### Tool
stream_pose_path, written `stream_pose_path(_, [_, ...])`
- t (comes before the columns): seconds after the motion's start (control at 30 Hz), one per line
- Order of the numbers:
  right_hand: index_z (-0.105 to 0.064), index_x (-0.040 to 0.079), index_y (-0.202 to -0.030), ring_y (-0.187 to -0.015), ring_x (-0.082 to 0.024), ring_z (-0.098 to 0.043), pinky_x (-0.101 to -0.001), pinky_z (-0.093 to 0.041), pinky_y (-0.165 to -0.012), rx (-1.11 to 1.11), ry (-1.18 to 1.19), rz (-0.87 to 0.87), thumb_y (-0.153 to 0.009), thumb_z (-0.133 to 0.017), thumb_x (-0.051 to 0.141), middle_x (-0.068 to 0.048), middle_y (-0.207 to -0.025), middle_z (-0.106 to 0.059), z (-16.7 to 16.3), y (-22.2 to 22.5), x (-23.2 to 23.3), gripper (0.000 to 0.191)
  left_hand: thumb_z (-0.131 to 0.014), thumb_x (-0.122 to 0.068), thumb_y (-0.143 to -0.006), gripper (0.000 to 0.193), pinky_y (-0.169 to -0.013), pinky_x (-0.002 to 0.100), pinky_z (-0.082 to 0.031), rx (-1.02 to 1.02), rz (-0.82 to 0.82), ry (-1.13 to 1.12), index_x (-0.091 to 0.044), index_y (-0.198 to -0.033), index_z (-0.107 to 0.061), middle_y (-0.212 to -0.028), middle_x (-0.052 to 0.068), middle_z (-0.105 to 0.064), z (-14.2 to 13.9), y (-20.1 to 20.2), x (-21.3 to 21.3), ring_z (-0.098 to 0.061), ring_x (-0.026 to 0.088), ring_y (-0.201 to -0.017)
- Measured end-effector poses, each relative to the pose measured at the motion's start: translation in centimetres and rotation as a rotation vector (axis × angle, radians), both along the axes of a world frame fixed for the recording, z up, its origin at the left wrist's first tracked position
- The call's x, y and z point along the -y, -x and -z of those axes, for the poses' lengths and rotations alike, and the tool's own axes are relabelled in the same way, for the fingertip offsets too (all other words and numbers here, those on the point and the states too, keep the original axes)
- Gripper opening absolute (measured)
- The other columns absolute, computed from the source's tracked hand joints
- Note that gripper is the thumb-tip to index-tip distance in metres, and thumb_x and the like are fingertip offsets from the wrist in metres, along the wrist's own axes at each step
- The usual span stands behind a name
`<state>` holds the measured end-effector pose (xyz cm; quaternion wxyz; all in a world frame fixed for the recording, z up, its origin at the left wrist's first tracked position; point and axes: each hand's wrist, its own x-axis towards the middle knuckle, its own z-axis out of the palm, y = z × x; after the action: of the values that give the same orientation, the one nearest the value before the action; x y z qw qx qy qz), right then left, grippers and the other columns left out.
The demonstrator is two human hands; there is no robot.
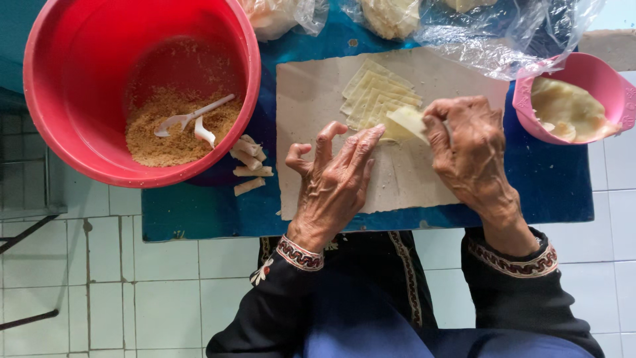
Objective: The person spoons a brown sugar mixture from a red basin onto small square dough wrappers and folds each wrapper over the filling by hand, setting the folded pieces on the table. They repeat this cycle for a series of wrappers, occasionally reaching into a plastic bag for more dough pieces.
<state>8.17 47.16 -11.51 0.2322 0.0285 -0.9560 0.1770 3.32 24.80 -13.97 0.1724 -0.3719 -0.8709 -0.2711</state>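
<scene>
My right hand point(468, 151) pinches the corner of a thin pale dough sheet point(405, 122) and lifts it off a fanned stack of dough sheets point(374, 94) on a grey cardboard board point(311, 86). My left hand point(334, 176) rests on the board just left of it, fingers spread, fingertips touching the edge of the same sheet and holding nothing. A few rolled pastry sticks point(248, 166) lie at the board's left.
A big red basin point(79, 59) of brown crumb filling with a white plastic spoon point(189, 118) stands at the left. A pink bowl point(613, 83) of pale paste is at the right. Clear plastic bags point(490, 33) lie at the back. The low blue table point(550, 179) stands on white floor tiles.
</scene>
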Motion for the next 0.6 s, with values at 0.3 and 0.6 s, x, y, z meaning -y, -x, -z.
stream_pose_path(0.3, [-0.057, 0.0, -0.117, -0.084, -0.018, -0.069, -0.0314, -0.057, -0.074, -0.045, 0.224, -0.049, -0.119, -0.06, 0.008, -0.012, -0.097, -0.068, -3.2, 1.0, -0.8, 0.008, -0.073, -0.016, -0.097, 0.055, -0.101, 0.052, -0.022, 0.093, 0.005, -0.095, -0.023, -0.147, -0.053, -0.127, -0.009, -0.069, -0.1, 0.3, -0.2, -0.049, 0.016, -0.132])
stream_pose_path(0.6, [-0.062, 0.008, -0.106, -0.083, -0.026, -0.061, -0.0438, -0.042, -0.081, -0.09, -0.193, -0.211, -0.101, -0.068, -0.001, -0.008, -0.092, -0.062, -4.1, 1.1, 6.1, 0.012, -0.078, -0.006, -0.095, 0.062, -0.115, 0.035, -0.043, 0.206, 0.0, -0.485, -0.015, -0.149, -0.05, -0.14, -0.001, -0.062, -1.5, 0.0, 5.2, -0.053, 0.02, -0.131])
